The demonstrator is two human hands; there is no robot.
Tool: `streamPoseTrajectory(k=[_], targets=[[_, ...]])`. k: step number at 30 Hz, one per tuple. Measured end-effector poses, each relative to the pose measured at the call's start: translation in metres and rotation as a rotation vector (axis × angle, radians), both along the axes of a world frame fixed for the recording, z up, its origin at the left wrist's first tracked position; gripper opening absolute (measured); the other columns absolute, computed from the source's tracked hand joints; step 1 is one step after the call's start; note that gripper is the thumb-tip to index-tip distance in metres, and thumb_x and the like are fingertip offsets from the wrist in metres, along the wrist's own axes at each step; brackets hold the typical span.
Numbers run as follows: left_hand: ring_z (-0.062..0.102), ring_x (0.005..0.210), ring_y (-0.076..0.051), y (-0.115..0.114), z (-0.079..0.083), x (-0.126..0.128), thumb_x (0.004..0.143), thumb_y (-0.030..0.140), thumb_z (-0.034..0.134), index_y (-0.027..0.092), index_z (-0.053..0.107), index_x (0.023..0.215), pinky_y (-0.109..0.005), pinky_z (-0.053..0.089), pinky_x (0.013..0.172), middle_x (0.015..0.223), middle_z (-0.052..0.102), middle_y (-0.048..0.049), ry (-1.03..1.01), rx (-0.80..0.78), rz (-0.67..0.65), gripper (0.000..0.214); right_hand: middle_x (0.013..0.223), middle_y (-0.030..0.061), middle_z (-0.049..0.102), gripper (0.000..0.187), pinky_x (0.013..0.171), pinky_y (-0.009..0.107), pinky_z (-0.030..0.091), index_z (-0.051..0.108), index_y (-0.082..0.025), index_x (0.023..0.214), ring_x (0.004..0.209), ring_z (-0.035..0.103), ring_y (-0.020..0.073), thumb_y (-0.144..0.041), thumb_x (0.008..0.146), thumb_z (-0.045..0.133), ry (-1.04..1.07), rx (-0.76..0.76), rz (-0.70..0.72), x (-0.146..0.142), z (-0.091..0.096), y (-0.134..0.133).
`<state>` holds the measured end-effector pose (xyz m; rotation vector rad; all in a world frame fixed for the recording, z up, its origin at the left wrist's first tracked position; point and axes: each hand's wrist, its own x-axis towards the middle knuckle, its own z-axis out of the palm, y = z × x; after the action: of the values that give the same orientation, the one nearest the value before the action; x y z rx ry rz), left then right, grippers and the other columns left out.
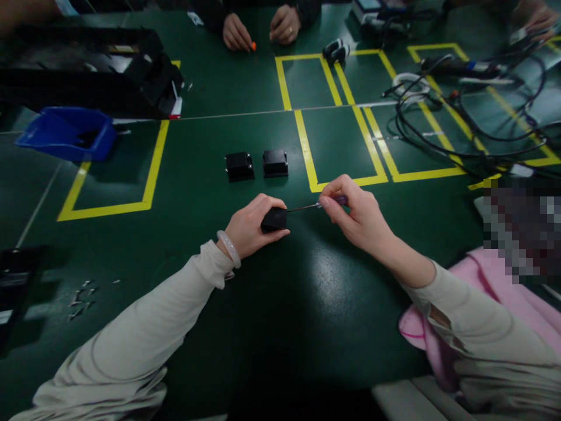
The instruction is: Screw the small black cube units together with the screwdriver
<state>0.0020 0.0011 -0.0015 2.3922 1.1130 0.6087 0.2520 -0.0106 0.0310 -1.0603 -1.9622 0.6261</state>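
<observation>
Screwdriver [316, 205] tip at a small black part [274, 219].
Left hand [252, 225] clamps the part on the tabletop [315, 292]; right hand [355, 213] pinches the screwdriver. Bare surface lies nearer; two black blocks [256, 165] sit beyond.

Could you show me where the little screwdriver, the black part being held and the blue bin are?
screwdriver [302, 208]: head view, on its thin metal shaft.
held black part [275, 219]: head view, on its exposed face.
blue bin [61, 146]: head view, on its front wall.
</observation>
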Motion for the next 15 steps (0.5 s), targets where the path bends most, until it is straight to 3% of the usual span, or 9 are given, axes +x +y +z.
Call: streamPoseTrajectory(k=[7, 12, 15], targets=[[0.061, 0.099, -0.022, 0.0006, -0.0004, 0.0002, 0.086, 0.038, 0.072, 0.020, 0.055, 0.114, -0.036, 0.051, 0.087, 0.108, 0.061, -0.0061, -0.012, 0.010, -0.006, 0.038, 0.084, -0.0019, 0.059, 0.002, 0.060, 0.023, 0.043, 0.052, -0.021, 0.097, 0.062, 0.056, 0.0080, -0.022, 0.096, 0.054, 0.012, -0.006, 0.000, -0.0008, 0.0003, -0.0009], [0.061, 0.100, -0.022, 0.0003, 0.0000, 0.0001, 0.086, 0.038, 0.072, 0.021, 0.054, 0.115, -0.036, 0.051, 0.088, 0.109, 0.061, -0.0059, -0.014, -0.012, -0.001, 0.038, 0.069, -0.0058, 0.053, 0.014, 0.054, 0.022, 0.038, 0.051, -0.021, 0.087, 0.054, 0.051, 0.0067, -0.029, 0.098, 0.055, 0.004, 0.011, -0.002, 0.0009, -0.0016, 0.0001], [0.061, 0.100, -0.022, 0.0002, -0.0004, -0.0003, 0.086, 0.038, 0.071, 0.021, 0.054, 0.115, -0.036, 0.051, 0.088, 0.109, 0.060, -0.0058, -0.013, -0.014, -0.003, 0.038, 0.075, -0.0046, 0.056, 0.008, 0.056, 0.022, 0.039, 0.052, -0.021, 0.092, 0.056, 0.052, 0.0065, -0.026, 0.098, 0.054, 0.019, 0.007, -0.005, 0.0006, -0.0023, 0.0002]])
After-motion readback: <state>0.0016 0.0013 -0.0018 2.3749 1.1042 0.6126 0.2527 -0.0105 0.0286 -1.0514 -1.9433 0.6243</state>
